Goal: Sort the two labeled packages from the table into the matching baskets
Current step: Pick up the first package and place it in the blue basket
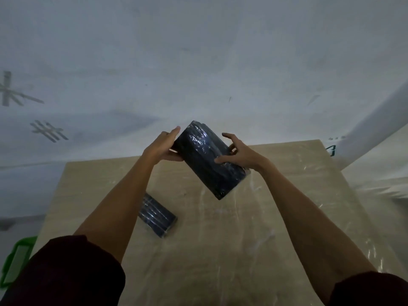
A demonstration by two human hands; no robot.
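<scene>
Inspection is the step in hand, I judge: my left hand [162, 146] and right hand [239, 153] form a two-sided grip, closed on the raised dark package [207, 160]. Below the grip, the second package [157, 215] lies on the worktop [276, 217]. No label reads; next I must turn it to find one.

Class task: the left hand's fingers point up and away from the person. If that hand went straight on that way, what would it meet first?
Past the held package, the left hand likely meets only the pale sheeted wall; depth is unclear.
</scene>
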